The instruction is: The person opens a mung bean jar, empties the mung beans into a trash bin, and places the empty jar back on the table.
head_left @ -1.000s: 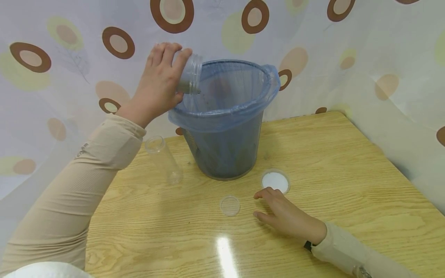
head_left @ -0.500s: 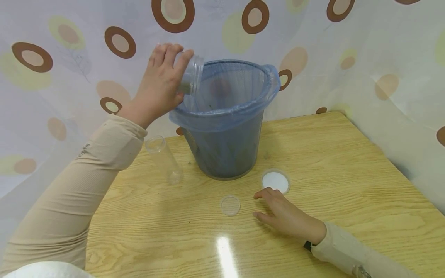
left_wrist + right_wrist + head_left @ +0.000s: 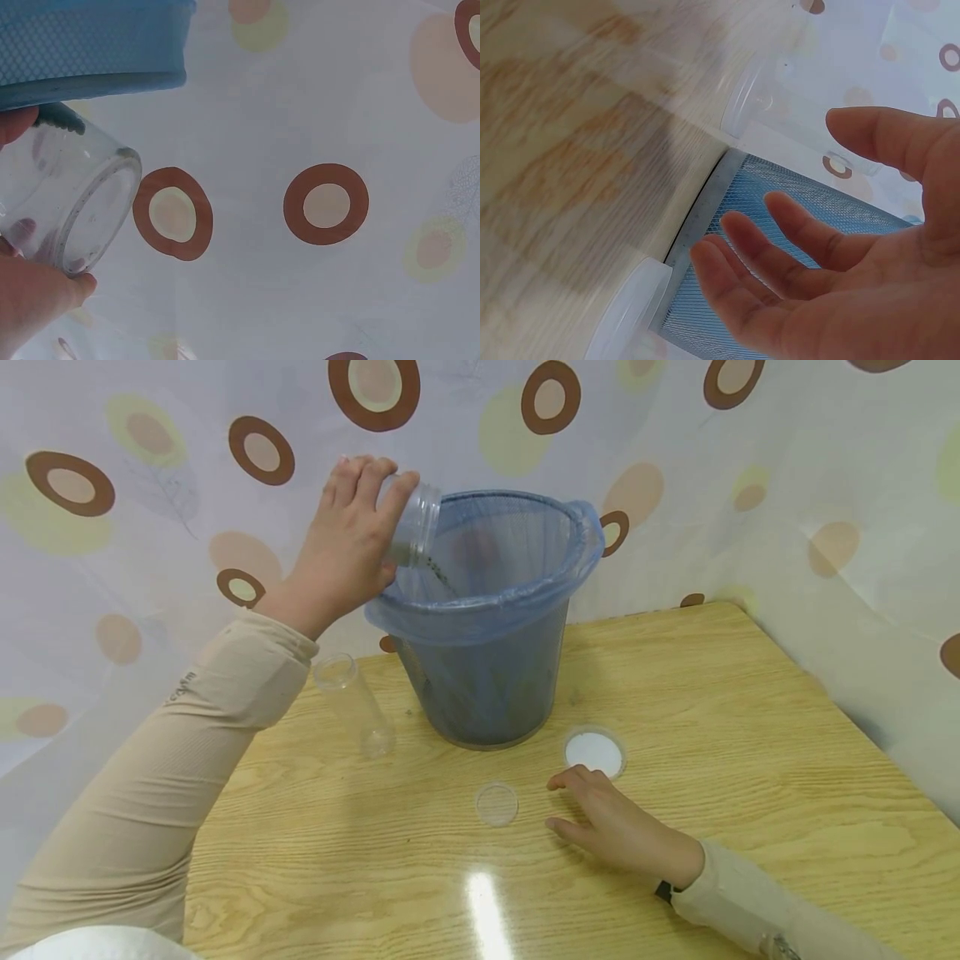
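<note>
My left hand (image 3: 351, 539) grips a clear plastic jar (image 3: 420, 522), tilted with its mouth over the left rim of the lined wastebasket (image 3: 487, 685). Small dark grains (image 3: 441, 575) fall from the jar's mouth into the blue bag. In the left wrist view a dark greenish mass (image 3: 61, 118) lies along the jar's lower wall, with thumb and fingers round the jar. My right hand (image 3: 618, 827) holds nothing, fingers loosely bent near the table. Its fingertips overlap the near edge of a lid with a white disc (image 3: 594, 753). A small clear lid (image 3: 497, 803) lies to its left.
An open clear cylindrical container (image 3: 352, 706) stands left of the wastebasket on the wooden table (image 3: 750, 760). A patterned sheet (image 3: 660, 435) hangs behind the wastebasket and along the right side.
A stream of dark grains now shows below the jar's mouth, where half a second ago only a speck showed in the bag. The left hand shifts barely; the right hand stays still.
</note>
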The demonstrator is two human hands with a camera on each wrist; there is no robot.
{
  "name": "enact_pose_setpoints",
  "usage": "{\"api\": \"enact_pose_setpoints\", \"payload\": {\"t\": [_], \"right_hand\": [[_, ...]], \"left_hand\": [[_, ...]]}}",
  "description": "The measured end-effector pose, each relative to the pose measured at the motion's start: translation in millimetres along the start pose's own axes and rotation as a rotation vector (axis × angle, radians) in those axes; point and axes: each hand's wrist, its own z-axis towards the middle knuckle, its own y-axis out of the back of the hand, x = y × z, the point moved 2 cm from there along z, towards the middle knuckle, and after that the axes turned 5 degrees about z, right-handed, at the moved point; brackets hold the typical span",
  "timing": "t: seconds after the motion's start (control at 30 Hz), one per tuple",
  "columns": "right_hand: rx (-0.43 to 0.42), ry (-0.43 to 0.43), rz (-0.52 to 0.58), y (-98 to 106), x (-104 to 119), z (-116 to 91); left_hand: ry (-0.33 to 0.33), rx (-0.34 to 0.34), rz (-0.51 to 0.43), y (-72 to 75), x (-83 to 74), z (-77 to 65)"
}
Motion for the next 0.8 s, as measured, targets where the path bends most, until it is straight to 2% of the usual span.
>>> {"api": "enact_pose_setpoints", "payload": {"t": [0.53, 0.8], "right_hand": [[0.011, -0.004, 0.016, -0.2, 1.7, 0.7], [0.020, -0.007, 0.015, -0.3, 2.0, 0.8]], "left_hand": [[-0.017, -0.012, 0.023, 1.9, -0.4, 0.3], [-0.038, 0.007, 0.060, 0.4, -0.6, 0.5]]}}
